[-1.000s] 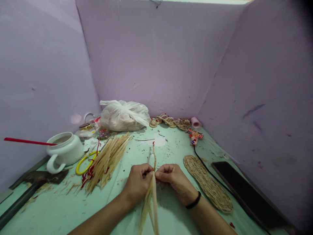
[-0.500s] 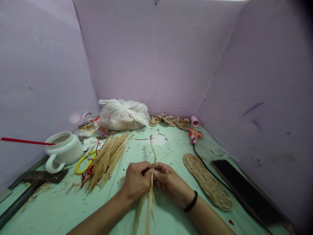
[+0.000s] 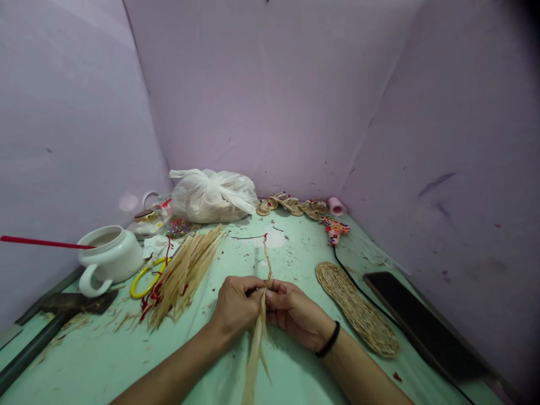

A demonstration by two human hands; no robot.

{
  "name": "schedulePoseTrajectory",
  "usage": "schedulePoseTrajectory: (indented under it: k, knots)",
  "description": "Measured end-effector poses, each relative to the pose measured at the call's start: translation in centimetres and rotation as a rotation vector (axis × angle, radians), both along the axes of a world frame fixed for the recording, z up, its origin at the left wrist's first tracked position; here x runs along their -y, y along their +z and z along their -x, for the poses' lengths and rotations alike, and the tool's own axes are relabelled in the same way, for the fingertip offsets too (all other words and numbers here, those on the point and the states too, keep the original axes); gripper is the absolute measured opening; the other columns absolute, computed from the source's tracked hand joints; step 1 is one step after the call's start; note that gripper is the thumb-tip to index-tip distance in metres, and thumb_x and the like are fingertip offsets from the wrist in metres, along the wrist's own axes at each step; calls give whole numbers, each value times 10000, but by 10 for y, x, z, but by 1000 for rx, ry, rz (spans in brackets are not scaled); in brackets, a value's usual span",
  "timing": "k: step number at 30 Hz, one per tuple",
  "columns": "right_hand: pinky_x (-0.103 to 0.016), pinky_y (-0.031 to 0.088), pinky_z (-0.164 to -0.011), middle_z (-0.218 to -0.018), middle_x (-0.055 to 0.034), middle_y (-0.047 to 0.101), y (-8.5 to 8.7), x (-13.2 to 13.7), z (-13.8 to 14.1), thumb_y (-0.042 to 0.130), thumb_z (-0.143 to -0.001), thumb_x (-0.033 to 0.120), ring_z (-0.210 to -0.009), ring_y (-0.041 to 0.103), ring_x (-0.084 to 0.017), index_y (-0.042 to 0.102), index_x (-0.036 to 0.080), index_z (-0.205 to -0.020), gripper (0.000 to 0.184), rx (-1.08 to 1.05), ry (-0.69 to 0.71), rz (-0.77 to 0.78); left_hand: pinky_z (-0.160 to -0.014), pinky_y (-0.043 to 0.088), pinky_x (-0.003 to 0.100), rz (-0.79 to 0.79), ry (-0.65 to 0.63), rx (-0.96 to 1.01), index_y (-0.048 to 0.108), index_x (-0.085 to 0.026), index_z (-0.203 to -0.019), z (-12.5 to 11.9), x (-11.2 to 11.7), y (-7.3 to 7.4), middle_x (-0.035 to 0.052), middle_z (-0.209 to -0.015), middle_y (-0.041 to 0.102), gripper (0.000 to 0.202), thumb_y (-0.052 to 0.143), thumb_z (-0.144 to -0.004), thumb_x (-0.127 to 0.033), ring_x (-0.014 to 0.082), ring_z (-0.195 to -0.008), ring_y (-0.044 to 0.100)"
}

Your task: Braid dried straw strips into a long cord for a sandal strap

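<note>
Between my two hands runs a thin braid of pale dried-leaf strips, its far end tied with red thread on the table. My left hand is closed, pinching the strips from the left at the near end of the braided part. From the right, my right hand pinches the same spot, thumb against the strips, a black band round the wrist. Loose strip tails hang from the fingers toward me. Left of my hands lies a bundle of dry strips with red thread. To the right is a woven sole.
On the left are a white pot with a red stick, yellow-handled scissors and a hammer. A white plastic bag and small woven sandals stand at the back. A glue gun and a dark phone-like slab are right.
The loose tails have come together beneath my fingers and shifted; one no longer hangs apart on the left. The braid's far end has swung slightly right. Both hands keep their pinch.
</note>
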State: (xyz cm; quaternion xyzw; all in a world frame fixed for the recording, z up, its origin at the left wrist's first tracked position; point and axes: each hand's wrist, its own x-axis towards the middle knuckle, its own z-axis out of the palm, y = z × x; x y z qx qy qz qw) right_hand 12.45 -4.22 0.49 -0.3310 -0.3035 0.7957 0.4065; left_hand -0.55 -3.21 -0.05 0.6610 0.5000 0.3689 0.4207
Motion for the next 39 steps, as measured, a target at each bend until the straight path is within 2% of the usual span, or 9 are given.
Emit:
schedulePoseTrajectory:
  k: [6,10,14,17,20,23,26,32,39]
  knots:
    - [-199,403,-546,-593,20,515,-4,-3,-2,703,-542,188,-529,477,-61,542,122,-741,264,-67,40,64,-489,380,196,89,-66,103,684,-111,-714,-1,-1,3,21,-580,607,235,490,-683,-240,118,-536,511]
    - [-138,183,-357,-493,64,401,-2,-5,-4,685,-519,168,-406,312,-17,530,118,-686,234,86,5,67,-492,360,190,53,-112,82,665,-103,-636,1,-3,4,14,-571,591,220,494,-669,-237,111,-543,493]
    - [-184,49,-347,-406,87,311,3,-5,-3,637,-540,190,-344,199,-10,453,145,-549,190,263,-20,39,-464,315,187,17,-115,11,638,-108,-578,2,-5,2,-2,-521,546,223,479,-671,-234,99,-521,454]
    - [-190,67,-351,-371,91,304,6,-4,-2,636,-533,200,-328,191,-4,432,146,-490,215,324,-65,38,-458,300,188,11,-63,-35,615,-113,-574,2,-6,3,-7,-511,525,194,485,-658,-230,90,-511,432]
    - [-182,128,-356,-400,66,403,7,-5,-2,658,-505,203,-335,265,-8,493,125,-530,185,357,-143,20,-459,309,188,65,-1,-33,581,-114,-563,3,-10,7,-4,-513,525,131,530,-602,-228,85,-500,430]
    - [-181,184,-366,-459,33,490,4,-5,-2,663,-494,207,-360,335,-24,527,117,-573,181,415,-210,-33,-395,245,189,276,-69,83,529,-128,-533,5,-14,13,-34,-428,449,144,539,-570,-267,56,-390,349]
    - [-184,181,-359,-431,49,461,-1,-5,0,651,-511,208,-349,310,-21,533,120,-566,157,466,-268,-90,-359,149,197,452,-140,213,500,-141,-536,7,-16,17,-69,-375,364,190,546,-554,-324,35,-323,241]
    - [-186,136,-343,-392,70,398,-3,-3,5,650,-545,222,-323,258,-10,520,126,-546,161,470,-279,-116,-404,153,197,424,-56,276,524,-114,-511,7,-18,16,-57,-373,391,159,595,-466,-249,30,-373,264]
    - [-191,82,-333,-420,59,434,3,-3,1,674,-548,301,-304,208,0,532,122,-578,231,340,-202,-87,-420,169,194,428,-76,236,536,-117,-542,9,-18,21,-36,-420,465,161,604,-467,-243,34,-390,280]
